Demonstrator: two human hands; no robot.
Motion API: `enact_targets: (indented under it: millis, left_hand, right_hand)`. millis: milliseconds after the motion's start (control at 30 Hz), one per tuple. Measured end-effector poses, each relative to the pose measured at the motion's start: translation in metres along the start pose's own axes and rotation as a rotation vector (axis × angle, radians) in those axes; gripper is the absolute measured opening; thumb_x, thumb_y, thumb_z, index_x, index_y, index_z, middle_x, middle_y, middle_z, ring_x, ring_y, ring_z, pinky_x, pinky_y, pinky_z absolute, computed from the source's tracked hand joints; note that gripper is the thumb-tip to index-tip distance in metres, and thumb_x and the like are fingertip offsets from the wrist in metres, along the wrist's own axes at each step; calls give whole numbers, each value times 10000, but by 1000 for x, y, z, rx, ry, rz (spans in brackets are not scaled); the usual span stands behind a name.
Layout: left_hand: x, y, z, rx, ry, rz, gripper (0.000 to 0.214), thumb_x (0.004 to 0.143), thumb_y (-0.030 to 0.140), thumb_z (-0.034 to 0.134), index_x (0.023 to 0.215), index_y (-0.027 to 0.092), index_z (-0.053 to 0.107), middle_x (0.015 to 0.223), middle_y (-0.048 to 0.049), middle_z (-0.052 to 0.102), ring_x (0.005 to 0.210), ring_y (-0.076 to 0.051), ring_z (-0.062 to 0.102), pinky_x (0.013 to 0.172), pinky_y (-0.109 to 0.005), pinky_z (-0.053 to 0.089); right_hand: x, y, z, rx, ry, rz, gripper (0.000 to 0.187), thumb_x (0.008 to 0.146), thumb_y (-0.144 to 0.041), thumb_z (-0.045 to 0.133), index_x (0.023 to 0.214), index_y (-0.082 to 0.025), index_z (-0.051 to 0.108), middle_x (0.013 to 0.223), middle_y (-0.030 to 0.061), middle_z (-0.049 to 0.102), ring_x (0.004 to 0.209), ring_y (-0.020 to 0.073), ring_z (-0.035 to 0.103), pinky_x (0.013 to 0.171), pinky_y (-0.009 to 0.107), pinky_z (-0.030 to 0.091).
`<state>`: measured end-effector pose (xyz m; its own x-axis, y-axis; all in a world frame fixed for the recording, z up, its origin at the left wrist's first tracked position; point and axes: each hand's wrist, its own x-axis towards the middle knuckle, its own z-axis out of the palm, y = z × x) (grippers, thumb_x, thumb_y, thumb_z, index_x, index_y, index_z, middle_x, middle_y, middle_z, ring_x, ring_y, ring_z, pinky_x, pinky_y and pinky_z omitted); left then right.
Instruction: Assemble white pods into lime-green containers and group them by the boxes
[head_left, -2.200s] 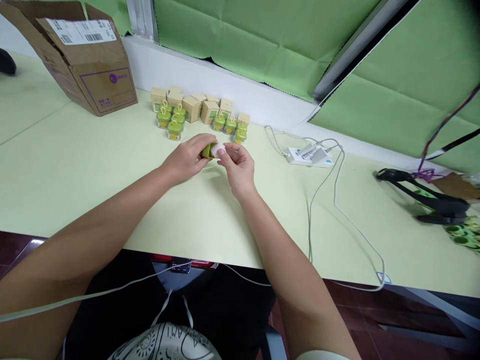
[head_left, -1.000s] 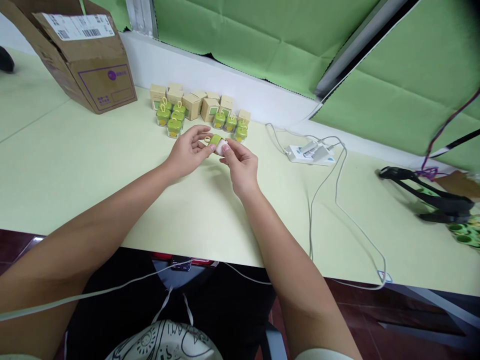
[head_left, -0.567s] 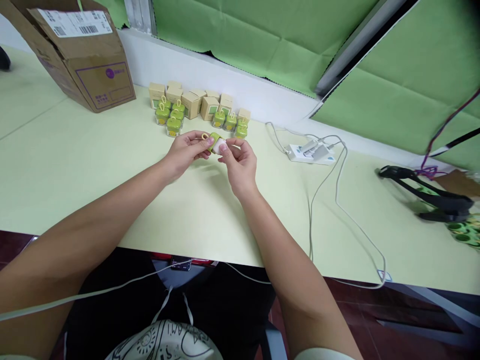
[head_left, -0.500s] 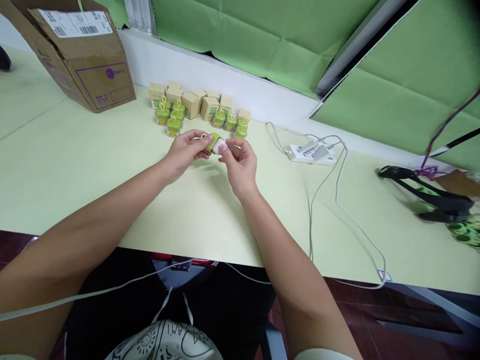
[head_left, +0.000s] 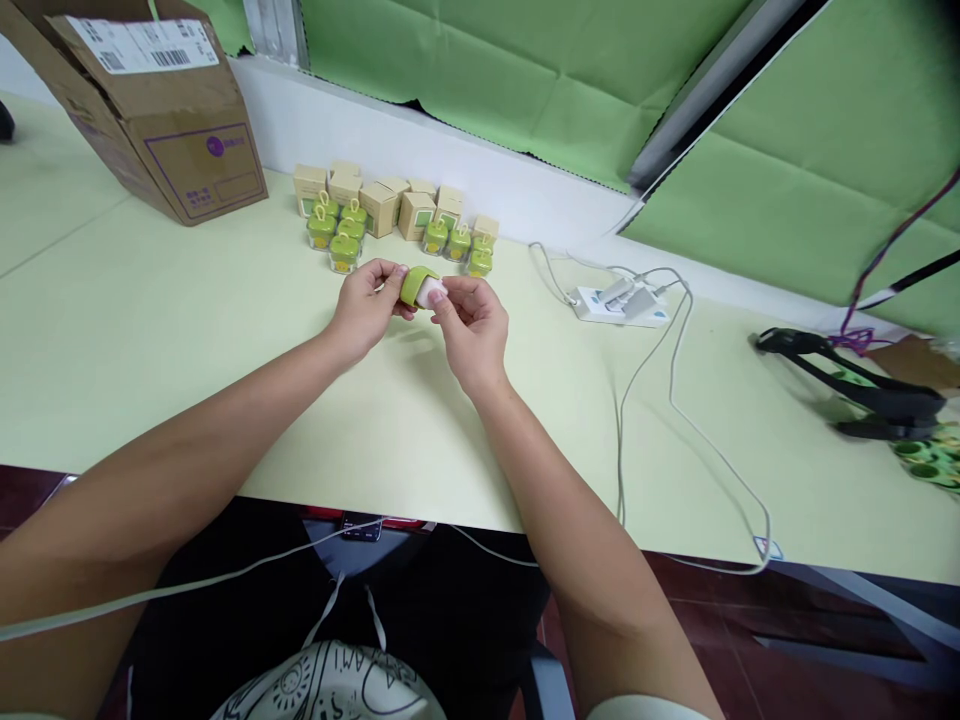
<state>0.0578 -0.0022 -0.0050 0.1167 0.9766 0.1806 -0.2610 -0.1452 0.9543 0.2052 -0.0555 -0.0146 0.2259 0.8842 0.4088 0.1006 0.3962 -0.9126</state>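
Note:
A small green cube-shaped item with a white face (head_left: 420, 289) is held between both hands just above the pale green table (head_left: 187, 350). My left hand (head_left: 367, 305) grips its left side with thumb and fingers. My right hand (head_left: 469, 325) pinches its white end with the fingertips. Behind the hands stand several more small green items (head_left: 335, 236) with loop handles. Several small tan cardboard boxes (head_left: 386, 205) line up behind those, near the white sill.
An open brown shipping carton (head_left: 161, 110) lies at the back left. A white power strip (head_left: 619, 310) with grey cables (head_left: 675, 400) sits to the right. A black strap device (head_left: 855, 385) lies at the far right edge. A white cord hangs below the table's front edge.
Both hands have kept hold of the green item and turned it between the fingers. Its yellow loop, seen a moment ago at the left, is now hidden. The view has shifted slightly.

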Motion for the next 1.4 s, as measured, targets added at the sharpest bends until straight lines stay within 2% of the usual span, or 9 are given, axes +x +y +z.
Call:
enact_targets:
  millis: [133, 267, 433, 600, 833, 1000, 1133, 1400]
  left_hand:
    - [1, -2, 0, 11, 22, -14, 258, 1043, 311, 747, 859, 153, 661, 781, 0, 693, 612, -87, 668, 610, -217, 617]
    - [1, -4, 1, -22, 10, -37, 358, 1002, 450, 796, 856, 153, 660, 820, -29, 718, 664, -106, 688, 652, -236, 627]
    - [-4, 2, 1, -94, -73, -52, 470, 965, 622, 784, 881, 173, 674, 840, -41, 730, 749, -145, 727, 699, -271, 633]
    - [-8, 6, -2, -148, -182, -59, 441, 858, 564, 916, 950, 161, 761, 918, -48, 768, 793, -121, 715, 749, -247, 617]
    - [-10, 7, 0, -142, -166, -59, 422, 878, 558, 900, 864, 159, 766, 844, -42, 751, 741, -105, 680, 716, -224, 575]
    - [-12, 9, 1, -153, -161, -66, 429, 884, 564, 893, 883, 153, 767, 844, -42, 754, 727, -101, 668, 711, -226, 560]
    - [-12, 6, 1, -189, -163, -62, 465, 825, 586, 933, 870, 149, 780, 842, -39, 754, 730, -97, 662, 714, -223, 555]
    - [-12, 6, 1, -213, -181, -37, 537, 716, 620, 990, 875, 143, 802, 855, -44, 758, 735, -99, 659, 717, -235, 555]
  right_hand:
    - [-1, -2, 2, 7, 7, 0, 587, 774, -786, 839, 1044, -286, 692, 1078, 44, 819, 1015, 214, 784, 968, 408, 679]
    - [-1, 1, 2, 0, 19, 14, 608, 762, -801, 836, 1051, -283, 705, 1086, 48, 823, 1018, 218, 787, 966, 410, 683]
    - [0, 3, 0, -34, 7, -14, 566, 819, -776, 807, 1092, -286, 729, 1115, 57, 825, 1022, 221, 783, 956, 416, 675]
    - [1, 1, 0, -1, 11, -11, 574, 799, -778, 825, 1089, -288, 757, 1091, 51, 833, 1016, 224, 791, 969, 427, 684]
    - [1, -2, 1, -8, -4, -20, 613, 772, -803, 828, 1085, -278, 775, 1115, 59, 843, 1011, 238, 803, 982, 458, 686]
    - [-3, -9, 0, -33, 1, -9, 579, 802, -775, 825, 1116, -300, 721, 1034, 35, 847, 945, 212, 795, 956, 428, 675]
    - [-4, -11, 0, -71, -13, -58, 526, 843, -754, 801, 1044, -279, 699, 947, 18, 821, 875, 192, 777, 917, 402, 665]
    - [-4, -9, 1, -40, -13, -94, 522, 832, -744, 816, 1013, -264, 720, 937, 17, 810, 864, 190, 767, 903, 398, 675]
